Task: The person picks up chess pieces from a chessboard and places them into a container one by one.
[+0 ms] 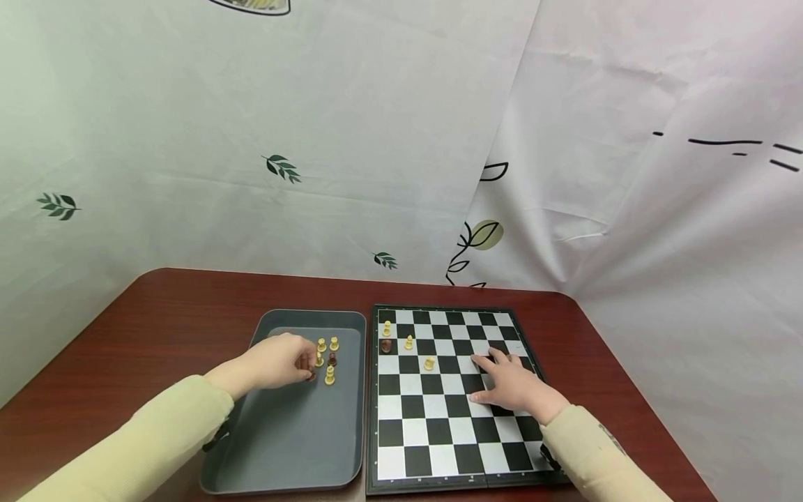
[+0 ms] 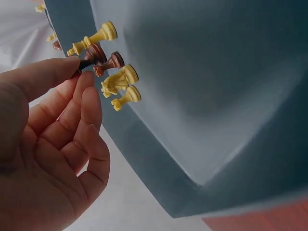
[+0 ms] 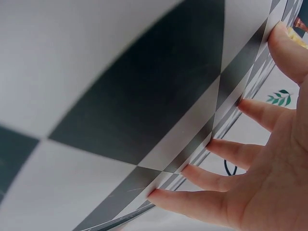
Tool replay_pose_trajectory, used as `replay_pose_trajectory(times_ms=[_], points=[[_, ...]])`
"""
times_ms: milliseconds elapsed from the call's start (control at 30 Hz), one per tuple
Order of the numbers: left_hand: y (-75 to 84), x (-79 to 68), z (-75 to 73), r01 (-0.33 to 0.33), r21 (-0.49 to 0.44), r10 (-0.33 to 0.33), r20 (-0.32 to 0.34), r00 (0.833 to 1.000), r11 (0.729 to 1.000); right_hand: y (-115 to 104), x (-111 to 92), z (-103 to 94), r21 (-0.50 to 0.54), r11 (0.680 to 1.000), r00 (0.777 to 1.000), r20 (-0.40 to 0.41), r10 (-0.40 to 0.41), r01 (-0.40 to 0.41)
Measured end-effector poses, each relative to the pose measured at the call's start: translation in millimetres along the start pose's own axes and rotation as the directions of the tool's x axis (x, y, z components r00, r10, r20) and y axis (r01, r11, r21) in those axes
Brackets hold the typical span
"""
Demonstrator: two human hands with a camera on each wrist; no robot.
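Over the grey tray [image 1: 282,446], my left hand [image 1: 282,360] pinches a dark brown chess piece [image 2: 97,53] between thumb and fingertips; its top is hidden by them. Close by in the tray stand several yellow chess pieces, including a tall one [image 1: 330,376] and a knight [image 2: 119,80], along with a smaller brown piece [image 2: 113,63]. My right hand [image 1: 511,383] rests with spread fingers on the chessboard [image 1: 435,404], its fingertips touching the squares. Toward the board's far left are a brown piece [image 1: 385,346] and yellow pieces, among them a pawn [image 1: 409,342] and a knight-like one [image 1: 429,363].
Tray and board lie side by side on a reddish-brown table [image 1: 188,314], with a narrow gap between them. Behind the table hangs a pale cloth [image 1: 376,139] printed with leaves. Another yellow piece [image 1: 387,328] stands near the board's far left corner.
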State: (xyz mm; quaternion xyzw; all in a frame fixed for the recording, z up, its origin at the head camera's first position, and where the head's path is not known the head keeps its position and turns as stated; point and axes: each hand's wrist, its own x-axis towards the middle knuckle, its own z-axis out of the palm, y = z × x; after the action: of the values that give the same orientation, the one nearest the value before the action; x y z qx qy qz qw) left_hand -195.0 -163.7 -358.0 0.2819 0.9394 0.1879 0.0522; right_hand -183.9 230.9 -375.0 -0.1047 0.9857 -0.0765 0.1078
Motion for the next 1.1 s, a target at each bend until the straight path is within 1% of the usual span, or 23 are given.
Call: replay_pose_trajectory(times_ms=[167,233,267,367,467,500,667,867,1100], points=[[-0.2,0.4,3.4,-0.019,-0.021,0.019,-0.009,1.0,1.0,0.1,0.0,0.4,-0.001,1.0,1.0,-0.002,-0.005,0.005],[-0.7,1.0,4.6,-0.02,-0.035,0.02,-0.002,1.0,0.999,0.2,0.1,0.6,0.0,1.0,1.0,-0.001,-0.007,0.007],[-1.1,0.8,5.3,-0.031,-0.034,0.031,-0.005,1.0,0.999,0.2,0.2,0.7,0.001,1.0,1.0,-0.002,-0.008,0.008],[-1.7,1.6,7.3,-0.025,-0.034,0.025,-0.003,1.0,0.999,0.1,0.4,0.6,0.002,1.0,1.0,-0.002,-0.01,0.01],[-1.2,2.0,9.1,-0.003,-0.023,0.003,-0.007,1.0,1.0,0.2,0.3,0.8,0.001,1.0,1.0,-0.002,-0.007,0.007],[-0.6,2.5,9.6,0.018,-0.025,-0.018,-0.003,1.0,1.0,0.2,0.3,0.9,0.0,1.0,1.0,-0.002,-0.006,0.006],[2.9,3.1,11.4,0.044,-0.007,-0.044,-0.013,0.999,0.999,-0.1,0.0,0.6,-0.001,1.0,1.0,-0.002,-0.003,0.003],[1.8,5.0,14.2,0.06,-0.006,-0.06,-0.015,0.998,0.998,-0.8,-0.3,0.2,-0.001,1.0,1.0,-0.007,-0.002,0.002],[0.2,5.8,16.3,0.061,-0.011,-0.061,-0.018,0.998,0.998,-1.1,-1.1,0.2,-0.001,1.0,1.0,-0.011,0.002,-0.002]])
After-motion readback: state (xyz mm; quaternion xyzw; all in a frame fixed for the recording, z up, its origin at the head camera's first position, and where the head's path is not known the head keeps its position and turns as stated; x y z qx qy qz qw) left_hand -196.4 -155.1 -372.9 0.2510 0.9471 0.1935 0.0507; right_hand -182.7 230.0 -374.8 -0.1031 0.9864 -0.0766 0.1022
